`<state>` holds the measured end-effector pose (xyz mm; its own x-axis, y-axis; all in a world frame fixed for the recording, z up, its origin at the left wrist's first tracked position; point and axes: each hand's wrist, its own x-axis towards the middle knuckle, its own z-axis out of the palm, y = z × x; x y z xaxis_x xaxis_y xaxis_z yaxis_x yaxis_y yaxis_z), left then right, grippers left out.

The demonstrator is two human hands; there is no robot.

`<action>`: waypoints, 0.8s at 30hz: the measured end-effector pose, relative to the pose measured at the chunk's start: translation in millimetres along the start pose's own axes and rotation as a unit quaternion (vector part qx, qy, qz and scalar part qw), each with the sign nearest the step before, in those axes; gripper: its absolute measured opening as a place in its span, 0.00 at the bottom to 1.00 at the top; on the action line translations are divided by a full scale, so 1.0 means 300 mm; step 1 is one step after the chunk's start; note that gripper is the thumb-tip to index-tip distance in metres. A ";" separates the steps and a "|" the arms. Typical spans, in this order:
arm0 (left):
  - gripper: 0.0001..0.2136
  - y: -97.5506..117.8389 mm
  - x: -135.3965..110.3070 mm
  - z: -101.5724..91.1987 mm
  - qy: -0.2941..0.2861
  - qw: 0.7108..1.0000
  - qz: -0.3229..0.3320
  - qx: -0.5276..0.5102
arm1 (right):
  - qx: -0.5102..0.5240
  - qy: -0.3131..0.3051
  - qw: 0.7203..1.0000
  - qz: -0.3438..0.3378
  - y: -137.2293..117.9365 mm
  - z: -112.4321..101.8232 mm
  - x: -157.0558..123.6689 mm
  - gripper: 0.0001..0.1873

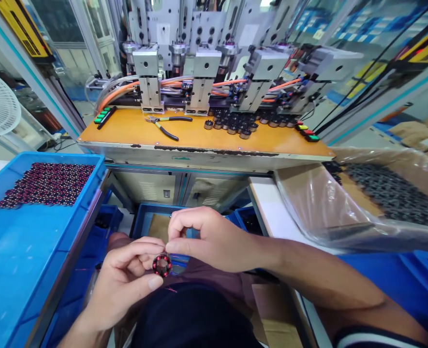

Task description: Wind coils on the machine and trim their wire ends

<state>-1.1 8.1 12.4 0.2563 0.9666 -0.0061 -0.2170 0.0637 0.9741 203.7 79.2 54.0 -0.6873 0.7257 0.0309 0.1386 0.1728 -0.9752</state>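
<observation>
My left hand (121, 278) grips a small round motor stator (162, 265) between thumb and fingers. The stator is dark, with red windings in a ring around its open centre, and its face is turned toward me. Just above its rim, my right hand (199, 237) is closed in a pinch, thumb against forefinger. What sits between those fingertips is too small to make out. Both hands are over my lap, in front of the workbench. A few thin red wire bits (170, 289) show on the dark clothing below.
Cutting pliers (168, 126) and several dark stator cores (233, 123) lie on the orange bench top (134, 137) below the machine (202, 72). At left, a blue tray (101, 166) holds rows of wound stators. A plastic-lined box (301, 203) of dark parts stands at right.
</observation>
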 end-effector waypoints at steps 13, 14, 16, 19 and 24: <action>0.12 -0.021 -0.001 -0.015 0.005 0.999 0.030 0.039 | -0.090 -0.036 0.995 0.038 -0.055 -0.012 -0.027 0.06; 0.12 -0.029 -0.002 -0.021 0.012 0.999 0.026 0.025 | -0.099 -0.039 0.994 0.031 -0.054 -0.012 -0.025 0.06; 0.13 -0.043 -0.003 -0.034 0.033 0.999 0.020 0.004 | -0.092 -0.048 0.995 0.012 -0.047 -0.011 -0.022 0.07; 0.16 -0.056 -0.001 -0.048 0.051 0.998 0.025 0.002 | -0.054 -0.047 0.997 -0.007 -0.034 -0.007 -0.022 0.07; 0.17 -0.064 -0.003 -0.046 0.036 0.998 0.057 0.012 | -0.054 -0.022 0.998 0.014 -0.032 0.000 -0.039 0.06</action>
<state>-10.3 9.5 -9.5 0.1628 0.9827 0.0887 -0.2179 -0.0519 0.9746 210.3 69.0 62.9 -0.7124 0.7018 -0.0074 0.2321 0.2256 -0.9462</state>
